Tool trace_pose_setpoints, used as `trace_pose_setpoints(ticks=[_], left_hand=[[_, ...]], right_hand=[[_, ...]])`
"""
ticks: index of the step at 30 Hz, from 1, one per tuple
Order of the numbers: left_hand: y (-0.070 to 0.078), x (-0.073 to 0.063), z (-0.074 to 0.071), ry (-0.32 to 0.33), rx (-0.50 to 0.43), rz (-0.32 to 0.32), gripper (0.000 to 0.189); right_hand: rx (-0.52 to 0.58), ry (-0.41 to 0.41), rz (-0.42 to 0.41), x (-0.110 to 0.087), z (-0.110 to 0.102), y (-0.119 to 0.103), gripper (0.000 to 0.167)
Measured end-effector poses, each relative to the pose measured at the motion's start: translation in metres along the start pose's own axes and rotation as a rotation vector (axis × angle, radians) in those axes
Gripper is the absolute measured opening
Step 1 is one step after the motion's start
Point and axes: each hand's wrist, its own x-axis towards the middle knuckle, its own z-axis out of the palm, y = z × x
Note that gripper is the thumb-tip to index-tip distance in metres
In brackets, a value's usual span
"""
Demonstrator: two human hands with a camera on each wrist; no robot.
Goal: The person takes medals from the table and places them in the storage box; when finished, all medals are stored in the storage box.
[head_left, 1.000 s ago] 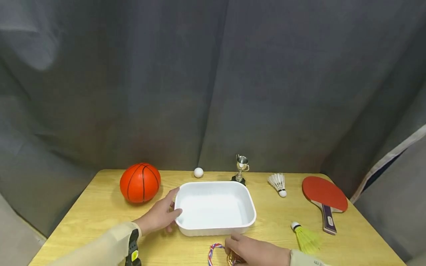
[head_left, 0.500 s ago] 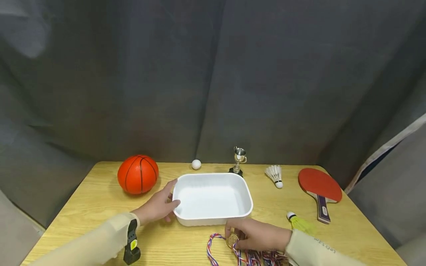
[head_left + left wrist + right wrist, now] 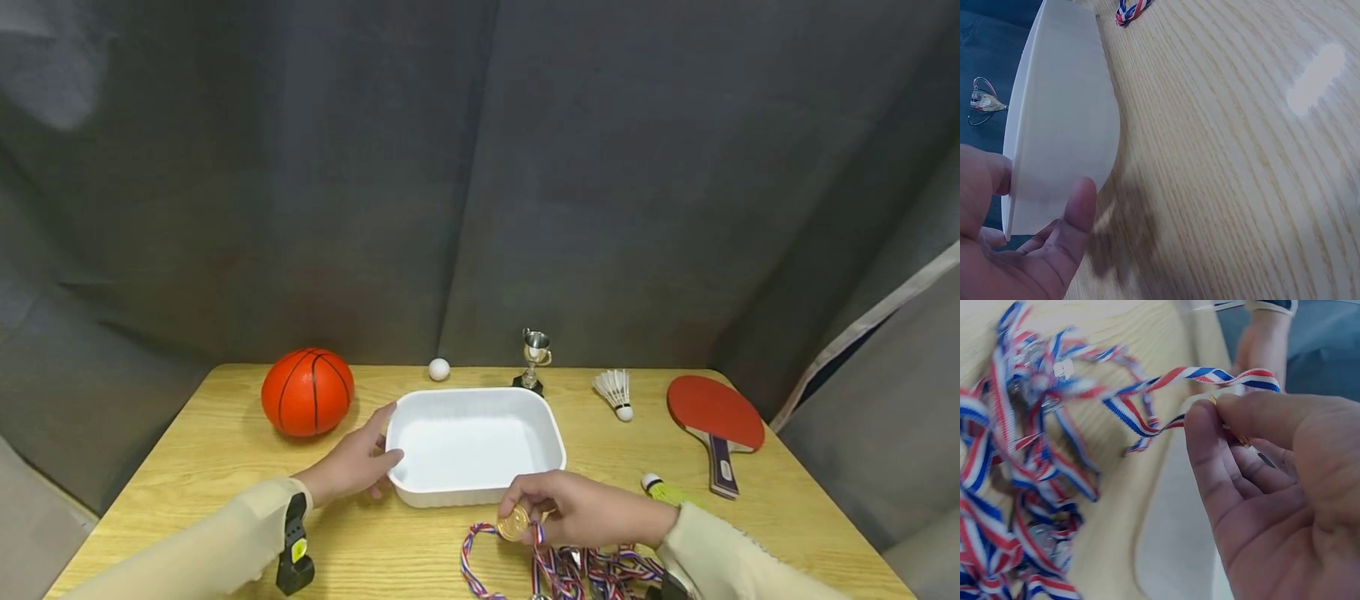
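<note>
My left hand grips the left end of a white plastic tray, thumb and fingers on either side of its rim; the left wrist view shows the tray's outer wall. In front of the tray, my right hand pinches a gold medal between thumb and forefinger, above the table. A red, white and blue ribbon runs from the medal to a tangled heap of ribbons, where silver medals show. The right wrist view hides most of the gold medal behind the fingers.
An orange-red basketball stands left of the tray. Behind it are a white ball and a small trophy cup. To the right lie a white shuttlecock, a yellow shuttlecock and a red table tennis bat.
My right hand has lifted the gold medal off the table beside the heap, and the medal's face now shows. The left hand stays at the tray. The head view has tilted down somewhat.
</note>
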Motion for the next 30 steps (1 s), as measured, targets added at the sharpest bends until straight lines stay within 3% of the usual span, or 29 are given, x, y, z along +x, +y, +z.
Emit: trace_pose_setpoints(ticks=[9, 19, 30], left_hand=[[-0.001, 0.001, 0.001, 0.000, -0.001, -0.004, 0.079], [-0.001, 0.002, 0.002, -0.011, -0.003, -0.009, 0.080], [-0.001, 0.006, 0.003, -0.012, 0.003, 0.003, 0.080]], right_hand=[[0.094, 0.018, -0.118, -0.001, -0.014, -0.016, 0.031], [0.072, 0.107, -0.202, 0.006, -0.036, -0.044, 0.031], [-0.021, 0.265, -0.221, 0.022, -0.066, -0.072, 0.039]])
